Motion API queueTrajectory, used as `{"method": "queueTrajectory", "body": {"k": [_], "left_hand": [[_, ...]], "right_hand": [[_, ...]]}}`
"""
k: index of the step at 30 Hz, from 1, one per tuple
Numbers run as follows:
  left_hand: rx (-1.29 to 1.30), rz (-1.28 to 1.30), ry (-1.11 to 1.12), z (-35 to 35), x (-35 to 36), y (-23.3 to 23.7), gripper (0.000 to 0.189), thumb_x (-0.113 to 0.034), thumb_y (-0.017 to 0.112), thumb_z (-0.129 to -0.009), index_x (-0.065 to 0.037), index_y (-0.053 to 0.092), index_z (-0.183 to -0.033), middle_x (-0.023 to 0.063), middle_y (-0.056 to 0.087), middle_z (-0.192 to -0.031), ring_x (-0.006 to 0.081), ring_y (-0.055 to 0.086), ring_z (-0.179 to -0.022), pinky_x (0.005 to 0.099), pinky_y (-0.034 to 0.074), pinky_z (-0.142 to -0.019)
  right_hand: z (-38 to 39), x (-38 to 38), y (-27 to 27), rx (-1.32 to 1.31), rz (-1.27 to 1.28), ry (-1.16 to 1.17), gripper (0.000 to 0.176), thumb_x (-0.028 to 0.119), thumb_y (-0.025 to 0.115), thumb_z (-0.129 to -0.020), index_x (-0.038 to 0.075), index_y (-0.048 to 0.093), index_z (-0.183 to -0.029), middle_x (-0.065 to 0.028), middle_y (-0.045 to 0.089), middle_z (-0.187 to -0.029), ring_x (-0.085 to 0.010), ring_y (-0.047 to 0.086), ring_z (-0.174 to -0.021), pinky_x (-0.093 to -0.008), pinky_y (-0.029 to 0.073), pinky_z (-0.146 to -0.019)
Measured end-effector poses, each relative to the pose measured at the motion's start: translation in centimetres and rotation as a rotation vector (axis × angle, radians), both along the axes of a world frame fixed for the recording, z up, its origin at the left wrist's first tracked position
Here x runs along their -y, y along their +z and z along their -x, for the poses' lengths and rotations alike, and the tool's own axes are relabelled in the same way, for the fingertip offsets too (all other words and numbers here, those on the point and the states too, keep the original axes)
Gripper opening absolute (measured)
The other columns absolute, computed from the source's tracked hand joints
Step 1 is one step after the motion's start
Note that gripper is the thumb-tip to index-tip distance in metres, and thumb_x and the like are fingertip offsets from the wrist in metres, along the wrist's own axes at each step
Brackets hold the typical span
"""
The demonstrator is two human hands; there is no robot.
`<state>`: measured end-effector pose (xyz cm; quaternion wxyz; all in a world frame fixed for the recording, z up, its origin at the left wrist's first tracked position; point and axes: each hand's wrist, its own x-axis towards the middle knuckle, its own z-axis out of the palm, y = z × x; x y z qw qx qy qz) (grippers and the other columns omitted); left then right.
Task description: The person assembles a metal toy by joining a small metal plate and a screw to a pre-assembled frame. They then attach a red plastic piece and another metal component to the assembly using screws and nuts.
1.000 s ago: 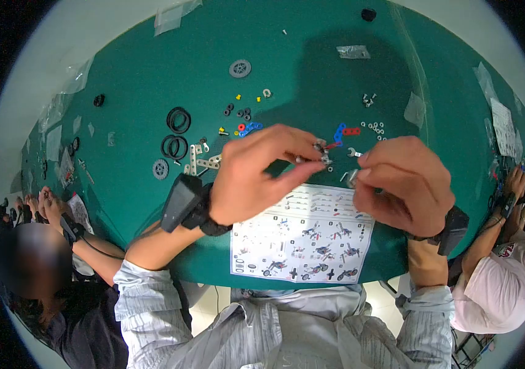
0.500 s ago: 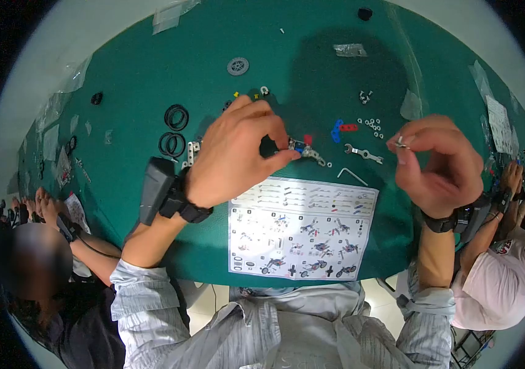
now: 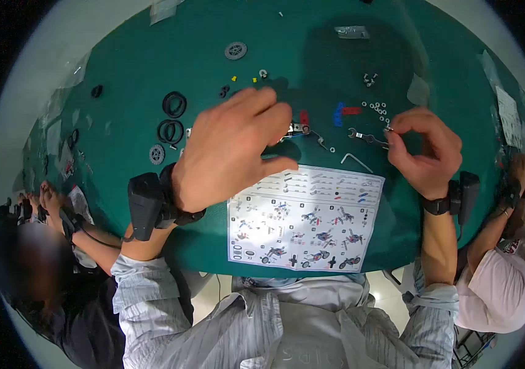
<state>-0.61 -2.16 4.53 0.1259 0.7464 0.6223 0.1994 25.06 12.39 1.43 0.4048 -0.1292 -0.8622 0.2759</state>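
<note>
My left hand (image 3: 235, 144) hovers palm down over the table, thumb and fingers apart. Just past its fingertips lies a partly built metal assembly (image 3: 299, 129) with a red piece (image 3: 304, 117); my hand hides part of it. My right hand (image 3: 428, 150) pinches a small silver screw (image 3: 389, 129) between thumb and forefinger. Close to those fingertips is a small wrench (image 3: 367, 136) on the table. Several small nuts (image 3: 378, 107) lie just beyond.
A printed instruction sheet (image 3: 305, 212) lies in front of me. An L-shaped hex key (image 3: 356, 161), blue pieces (image 3: 339, 115) and a red strip (image 3: 351, 111) are to the right. Black rubber tyres (image 3: 170, 131) and a grey wheel (image 3: 235, 50) sit left and farther back. People sit on both sides.
My left hand has let go of the assembly, which now lies flatter on the table. My right hand has moved slightly left and up, still pinching the screw.
</note>
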Motion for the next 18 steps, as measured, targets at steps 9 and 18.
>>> {"method": "queueTrajectory", "body": {"k": [9,18], "left_hand": [[0.056,-0.131,-0.074,-1.3,-0.3,-0.2,0.029,-0.012,0.082,-0.07,-0.009,0.066,-0.095,0.0062,0.056,-0.091,0.0247,0.057,-0.085,0.0375,0.048,-0.065],[-0.226,-0.206,-0.259,-4.4,-2.6,-2.1,0.017,-0.013,0.07,-0.072,-0.007,0.068,-0.087,0.0032,0.056,-0.093,0.0219,0.054,-0.093,0.0338,0.045,-0.075]], "right_hand": [[-0.2,-0.2,0.1,0.015,-0.01,-0.005,0.02,-0.008,0.077,-0.071,-0.001,0.066,-0.086,-0.011,0.07,-0.082,-0.0178,0.067,-0.068,-0.0268,0.053,-0.06],[-0.3,-0.1,-0.1,0.034,0.062,-0.01,0.019,-0.007,0.077,-0.071,0.001,0.067,-0.085,-0.01,0.069,-0.08,-0.0166,0.067,-0.067,-0.0255,0.052,-0.059]]}}
